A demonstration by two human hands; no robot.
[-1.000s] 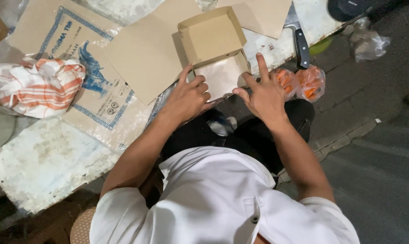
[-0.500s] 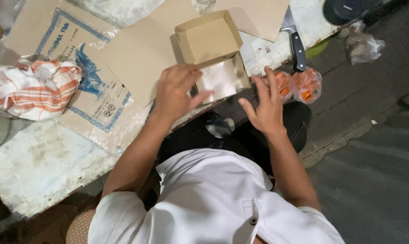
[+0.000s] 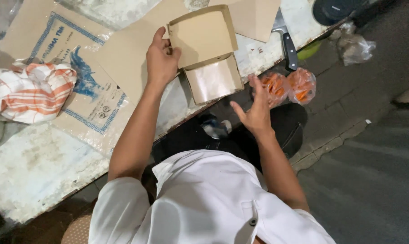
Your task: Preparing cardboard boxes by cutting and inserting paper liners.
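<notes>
- Your left hand [image 3: 161, 61] grips the left edge of the open brown cardboard box [image 3: 204, 38], fingers curled on its wall.
- The box sits on the worn white table [image 3: 37, 162], its lined lid [image 3: 213, 81] hanging toward you.
- Your right hand [image 3: 256, 110] hovers spread open, empty, near the lid.

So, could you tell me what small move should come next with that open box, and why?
Probably bring the right hand back to the cardboard box: the left hand alone grips its left edge, the lid is open, and the right hand hangs free beside it.
</notes>
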